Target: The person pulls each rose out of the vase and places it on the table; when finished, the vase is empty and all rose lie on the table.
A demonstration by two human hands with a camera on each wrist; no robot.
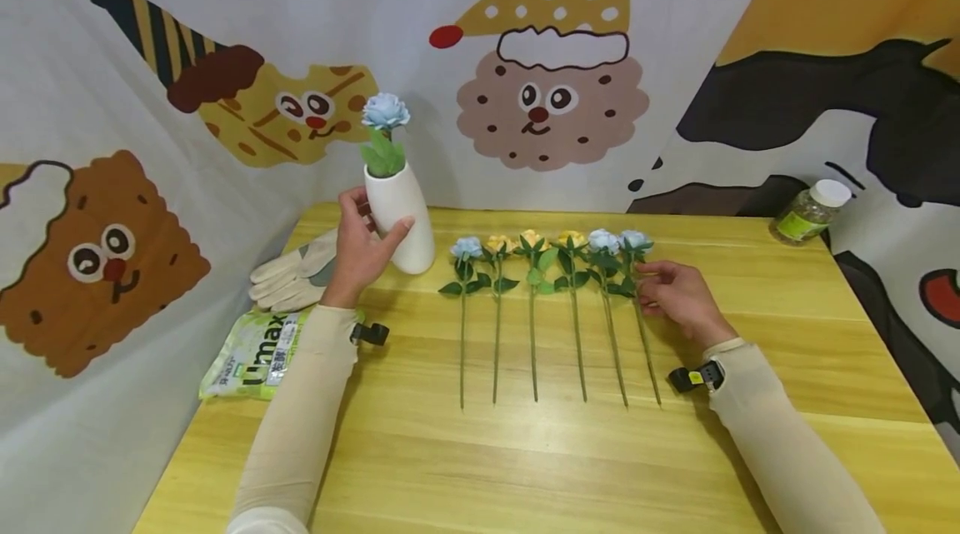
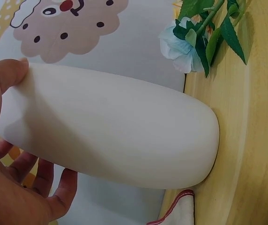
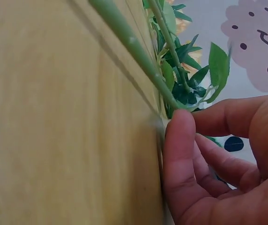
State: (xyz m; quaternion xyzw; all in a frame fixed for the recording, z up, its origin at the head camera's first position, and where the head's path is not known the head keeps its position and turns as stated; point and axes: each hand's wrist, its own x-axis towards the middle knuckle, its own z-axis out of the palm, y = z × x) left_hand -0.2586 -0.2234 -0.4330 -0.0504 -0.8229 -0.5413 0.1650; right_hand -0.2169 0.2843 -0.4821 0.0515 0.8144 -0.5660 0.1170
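My left hand grips a white vase between thumb and fingers at the table's back left. The vase leans a little, its base at the tabletop, and one light blue artificial rose stands in its mouth. In the left wrist view the vase fills the middle. At the right end of a row of artificial roses, my right hand pinches the stem of a blue rose just below its leaves. The right wrist view shows thumb and forefinger on that green stem; its bloom is hidden there.
Left of the held rose lie several more, including a blue rose and a yellow rose, stems toward me. White gloves and a green-white packet lie at left. A lidded jar stands back right. A printed cloth hangs behind.
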